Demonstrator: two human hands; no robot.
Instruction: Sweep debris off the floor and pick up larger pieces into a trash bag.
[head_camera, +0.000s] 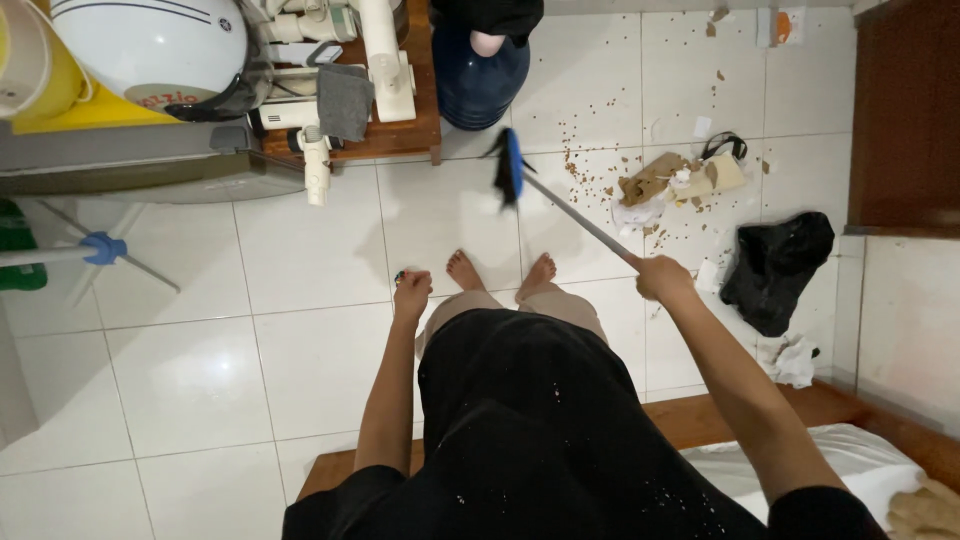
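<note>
I stand barefoot on a white tiled floor (200, 380). My right hand (662, 277) grips the grey handle of a broom (580, 222). Its blue head with dark bristles (511, 168) rests on the floor ahead of my feet, near a dark blue water jug (478, 80). My left hand (411, 294) hangs loosely closed over the floor at my left side, holding nothing I can make out. Brown crumbs and torn cardboard and paper scraps (668, 182) lie scattered to the right of the broom head.
A crumpled black plastic bag (775, 268) lies by the right wall. A wooden stand with white pipes and a grey cloth (345, 100) sits at the back left, beside a white helmet (150, 45). A wooden bed edge with white bedding (860, 450) is behind me.
</note>
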